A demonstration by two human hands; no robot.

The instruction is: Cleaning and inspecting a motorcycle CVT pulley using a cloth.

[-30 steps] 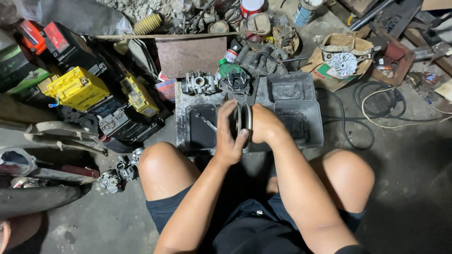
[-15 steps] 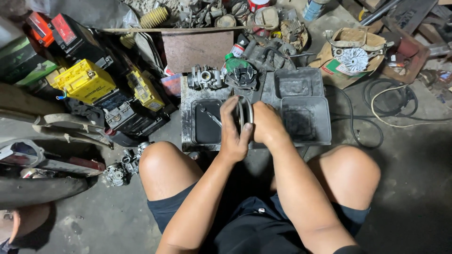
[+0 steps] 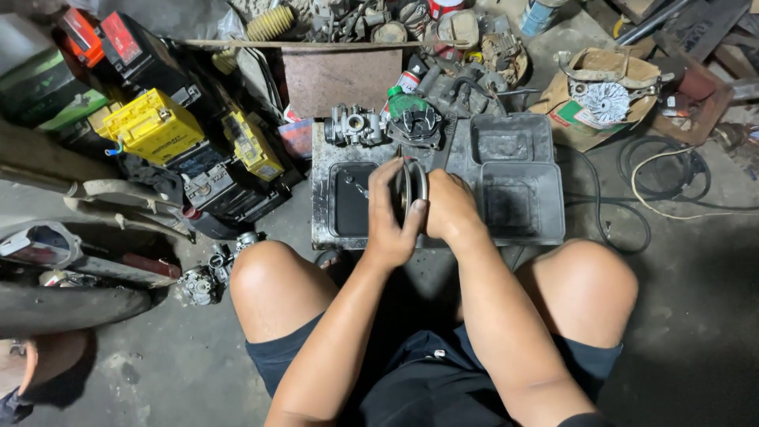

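Note:
Both hands meet over a dirty grey metal tray [image 3: 545, 198] on the floor between my knees. My left hand [image 3: 389, 215] and my right hand [image 3: 449, 207] clasp a round metal ring-shaped part [image 3: 413, 188] held on edge between them. Its thin rims show between my fingers, and most of it is hidden by the hands. A small slim tool lies in the tray's left compartment [image 3: 353, 199]. At the tray's far edge rest a carburettor [image 3: 353, 126] and a dark engine part with a green cap [image 3: 413, 120].
Yellow and black batteries [image 3: 150, 126] are stacked at the left, with a tyre [image 3: 71, 299] at the lower left. A brown board [image 3: 341, 77] and metal scrap lie beyond the tray. A cardboard box with a white fan part [image 3: 602, 99] and loose cables [image 3: 664, 186] sit at the right.
The hands stay on the ring part over the tray with only slight finger shifts. The view has tilted a little, so everything sits lower in the frame.

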